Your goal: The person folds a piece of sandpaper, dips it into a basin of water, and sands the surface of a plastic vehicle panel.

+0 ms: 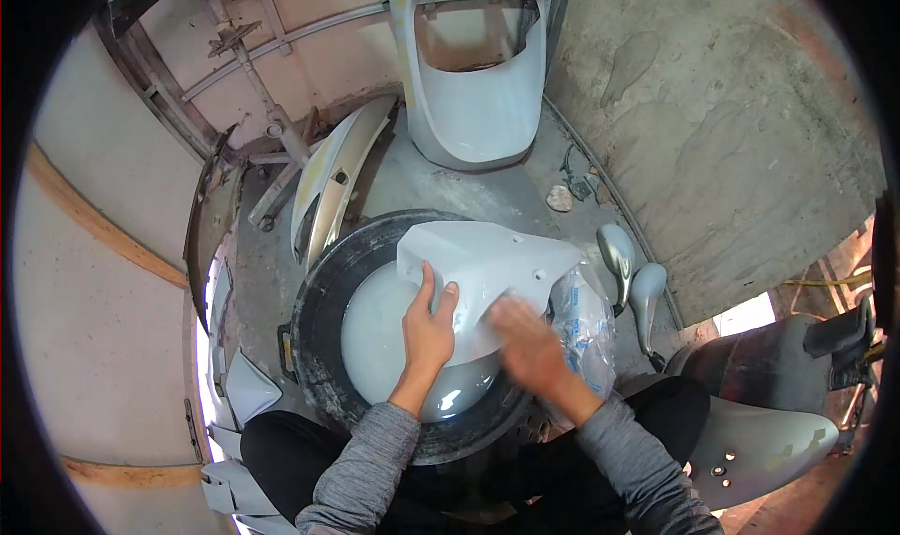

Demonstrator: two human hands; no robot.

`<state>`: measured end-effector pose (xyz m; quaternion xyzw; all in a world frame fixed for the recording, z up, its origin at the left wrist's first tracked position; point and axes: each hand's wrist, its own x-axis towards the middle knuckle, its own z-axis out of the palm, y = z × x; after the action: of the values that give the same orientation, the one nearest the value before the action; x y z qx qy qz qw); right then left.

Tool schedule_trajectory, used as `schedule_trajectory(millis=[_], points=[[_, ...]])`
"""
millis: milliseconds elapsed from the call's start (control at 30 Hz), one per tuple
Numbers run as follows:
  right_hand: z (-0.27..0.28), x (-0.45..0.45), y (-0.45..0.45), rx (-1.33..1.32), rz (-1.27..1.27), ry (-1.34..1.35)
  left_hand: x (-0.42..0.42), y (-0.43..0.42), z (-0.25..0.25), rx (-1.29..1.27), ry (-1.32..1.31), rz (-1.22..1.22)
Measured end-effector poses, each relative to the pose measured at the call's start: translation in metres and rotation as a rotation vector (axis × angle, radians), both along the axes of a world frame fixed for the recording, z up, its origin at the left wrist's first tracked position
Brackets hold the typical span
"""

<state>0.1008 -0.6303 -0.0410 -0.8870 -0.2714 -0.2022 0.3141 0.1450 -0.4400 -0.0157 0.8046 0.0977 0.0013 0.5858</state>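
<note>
A white molded panel [469, 254] with small holes is held tilted over a round black tub [323, 347] of cloudy whitish water [370, 324]. My left hand [428, 333] grips the panel's lower left edge, thumb and forefinger showing on its face, other fingers hidden behind it. Against the panel's lower right face lies my right hand [527, 343], smeared by motion; whether it holds anything cannot be made out. Just right of the tub is a clear plastic bag [583, 324] with blue print.
Behind the tub stand a large white shell [483, 113] and a curved panel [328, 174]. Two mirrors [616, 254] lie to the right, near a dark cylinder [750, 361] and a grey panel [750, 441]. More pale parts [250, 387] are at left.
</note>
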Motion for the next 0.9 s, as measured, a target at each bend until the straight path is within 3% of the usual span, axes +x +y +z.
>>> schedule_trajectory(millis=[33,67,133,200,300,333,400,433,467,567,600,667,700,733,800,833,900], points=[[0.004,0.012,-0.01,0.052,-0.17,0.071,-0.002,0.0,0.002,0.007,0.037,0.005],[0.008,0.005,-0.005,0.052,-0.171,0.077,-0.005,0.0,0.006,0.007,0.043,0.004],[0.03,-0.009,0.012,-0.048,0.046,0.027,-0.001,0.0,0.016,-0.048,0.114,-0.019],[0.023,-0.013,0.01,0.051,0.189,0.073,-0.001,0.0,-0.003,-0.025,0.053,-0.01],[-0.001,0.029,-0.02,0.063,-0.3,0.078,-0.005,-0.002,-0.01,-0.012,-0.016,0.016],[0.002,0.022,-0.012,0.064,-0.299,0.075,-0.003,-0.003,-0.008,-0.021,-0.038,0.029],[0.016,-0.008,0.013,-0.053,-0.06,0.005,-0.002,0.0,-0.004,-0.037,-0.004,0.019],[0.033,-0.024,0.018,0.026,0.18,-0.011,-0.001,0.001,-0.002,-0.049,0.031,0.003],[0.026,-0.016,0.013,0.027,0.177,-0.015,0.0,0.001,-0.003,-0.048,0.028,0.0],[-0.011,0.025,-0.021,0.076,-0.228,-0.003,-0.008,0.001,-0.009,-0.025,0.06,0.024],[-0.005,0.018,-0.014,0.073,-0.227,-0.008,-0.006,0.001,-0.004,-0.032,0.068,0.026],[0.018,-0.015,0.011,-0.028,0.017,-0.069,-0.002,0.0,-0.005,-0.04,0.074,0.025],[0.027,-0.032,0.015,0.049,0.212,0.001,-0.001,0.002,-0.013,-0.045,0.035,0.019],[0.022,-0.024,0.01,0.049,0.209,-0.001,0.0,0.003,-0.02,-0.048,-0.006,0.013],[0.0,0.007,-0.012,0.098,-0.149,0.061,0.0,0.0,-0.017,-0.026,-0.003,0.015],[-0.001,0.019,-0.019,0.086,-0.201,0.033,-0.004,-0.001,-0.015,-0.003,0.001,0.017],[0.009,-0.006,-0.003,0.078,-0.058,0.014,0.0,0.0,-0.005,-0.045,0.044,0.016]])
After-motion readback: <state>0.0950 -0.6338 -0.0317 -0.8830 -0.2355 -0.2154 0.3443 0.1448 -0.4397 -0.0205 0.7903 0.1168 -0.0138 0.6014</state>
